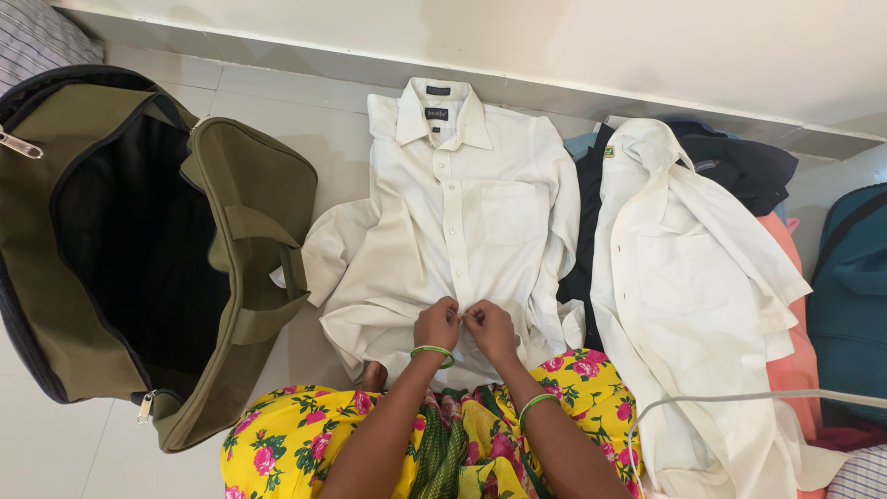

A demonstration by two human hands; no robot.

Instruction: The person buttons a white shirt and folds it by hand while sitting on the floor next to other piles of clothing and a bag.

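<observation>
A white button-up shirt (462, 212) lies flat on the tiled floor in front of me, collar pointing away, its sleeves bunched at the sides. My left hand (437, 324) and my right hand (488, 328) meet at the lower end of its button placket, fingers pinched on the fabric there. Each wrist carries a green bangle. My lap, in yellow floral cloth (305, 439), fills the bottom of the view.
An olive duffel bag (249, 185) lies unzipped at the left, its dark inside showing. To the right is a pile of clothes: a second white shirt (693, 277) on top, dark garments (748, 166) and a peach one (795, 360) beneath. A teal bag (855, 277) sits far right.
</observation>
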